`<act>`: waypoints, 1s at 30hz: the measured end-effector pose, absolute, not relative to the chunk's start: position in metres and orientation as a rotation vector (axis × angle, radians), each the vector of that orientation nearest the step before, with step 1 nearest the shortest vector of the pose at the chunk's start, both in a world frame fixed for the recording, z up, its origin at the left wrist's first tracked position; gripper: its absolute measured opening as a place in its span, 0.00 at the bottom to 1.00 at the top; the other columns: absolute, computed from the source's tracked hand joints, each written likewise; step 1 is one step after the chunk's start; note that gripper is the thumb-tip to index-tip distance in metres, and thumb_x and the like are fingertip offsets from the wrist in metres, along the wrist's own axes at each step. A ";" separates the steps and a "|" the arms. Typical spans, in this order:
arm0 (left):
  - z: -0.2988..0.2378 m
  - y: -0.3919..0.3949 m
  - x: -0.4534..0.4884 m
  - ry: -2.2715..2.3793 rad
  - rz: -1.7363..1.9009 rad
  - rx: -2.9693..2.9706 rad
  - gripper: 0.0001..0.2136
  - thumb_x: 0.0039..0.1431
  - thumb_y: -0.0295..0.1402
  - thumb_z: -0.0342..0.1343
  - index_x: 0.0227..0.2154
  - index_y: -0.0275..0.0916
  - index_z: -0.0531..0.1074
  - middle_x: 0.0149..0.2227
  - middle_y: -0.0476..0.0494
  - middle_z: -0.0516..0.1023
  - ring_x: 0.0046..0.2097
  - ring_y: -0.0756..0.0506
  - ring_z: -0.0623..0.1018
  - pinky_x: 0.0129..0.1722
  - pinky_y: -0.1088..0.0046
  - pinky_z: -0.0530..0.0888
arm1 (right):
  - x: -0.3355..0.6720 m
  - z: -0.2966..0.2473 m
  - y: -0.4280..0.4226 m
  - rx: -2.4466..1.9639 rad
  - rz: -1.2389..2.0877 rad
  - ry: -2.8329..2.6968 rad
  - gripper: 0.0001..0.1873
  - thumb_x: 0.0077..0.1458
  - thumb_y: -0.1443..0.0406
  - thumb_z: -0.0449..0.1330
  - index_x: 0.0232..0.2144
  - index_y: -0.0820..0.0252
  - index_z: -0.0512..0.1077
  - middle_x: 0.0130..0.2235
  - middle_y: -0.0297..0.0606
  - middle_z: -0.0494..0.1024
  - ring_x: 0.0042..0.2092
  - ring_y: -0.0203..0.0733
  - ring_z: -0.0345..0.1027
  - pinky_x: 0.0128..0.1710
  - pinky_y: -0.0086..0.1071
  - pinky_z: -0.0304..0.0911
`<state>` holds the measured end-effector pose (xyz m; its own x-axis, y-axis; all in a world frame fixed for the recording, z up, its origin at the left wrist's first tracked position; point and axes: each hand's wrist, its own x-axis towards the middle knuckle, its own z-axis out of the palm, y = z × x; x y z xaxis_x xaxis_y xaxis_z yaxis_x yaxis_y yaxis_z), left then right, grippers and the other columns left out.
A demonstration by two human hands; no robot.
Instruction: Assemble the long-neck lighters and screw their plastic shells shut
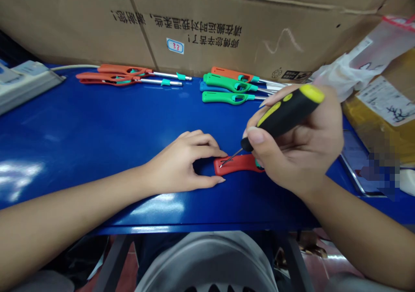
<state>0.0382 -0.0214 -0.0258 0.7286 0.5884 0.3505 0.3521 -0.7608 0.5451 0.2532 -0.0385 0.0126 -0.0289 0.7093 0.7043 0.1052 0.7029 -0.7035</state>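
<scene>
A red long-necked lighter (pixel 238 164) lies flat on the blue table in front of me. My left hand (pixel 191 162) grips its handle end between thumb and forefinger. A black and yellow screwdriver (pixel 285 112) is held slanted in my right hand (pixel 301 140). The thin tip of its shaft meets the red handle near a small hole at the left end. My right hand covers the front part of the lighter, so only a bit of its green trigger shows.
Several green, blue and orange lighters (pixel 227 97) lie at the back, with two orange-red lighters (pixel 110 79) farther left. Behind them stands a large cardboard box (pixel 201 36). A white power strip (pixel 27 84) is at left; a phone (pixel 359 166) and a taped parcel (pixel 385 110) are at right.
</scene>
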 end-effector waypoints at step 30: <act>-0.025 -0.021 0.038 0.735 0.662 2.487 0.13 0.62 0.41 0.68 0.47 0.43 0.81 0.44 0.45 0.83 0.46 0.42 0.78 0.47 0.63 0.69 | 0.267 0.014 -0.037 -0.574 0.404 -1.852 0.43 0.49 0.71 0.74 0.64 0.38 0.70 0.62 0.34 0.77 0.42 0.44 0.82 0.30 0.34 0.81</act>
<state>0.0382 -0.0208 -0.0251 0.7414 0.5941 0.3121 0.3720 -0.7509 0.5457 0.2666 -0.0373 0.0143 -0.2812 0.5661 0.7749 0.1916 0.8243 -0.5327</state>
